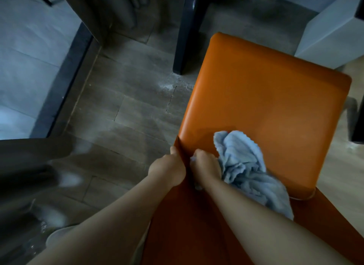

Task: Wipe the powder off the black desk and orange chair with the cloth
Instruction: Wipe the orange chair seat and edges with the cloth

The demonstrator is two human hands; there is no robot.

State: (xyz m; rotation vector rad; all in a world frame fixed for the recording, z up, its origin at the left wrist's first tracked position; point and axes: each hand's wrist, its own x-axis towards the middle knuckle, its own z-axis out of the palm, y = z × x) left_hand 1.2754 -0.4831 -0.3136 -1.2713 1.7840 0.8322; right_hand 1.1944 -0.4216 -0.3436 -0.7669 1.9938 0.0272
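The right hand (206,164) clutches a crumpled pale blue terry cloth (242,162) at the rear of the seat of the padded orange chair (266,97). The left hand (171,166) grips the backrest edge, steadying it. The chair-wiping step looks to be in hand; the next move calls for sweeping the cloth forward across the seat.

Pale blue cloth (242,162), bunched on orange chair (266,99), near edge of glossy seat (tail trailing off)

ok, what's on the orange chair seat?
Only the bunched blue cloth, gripped by the right hand; the left hand grips the chair edge beside it. Seat under the cloth is hidden.
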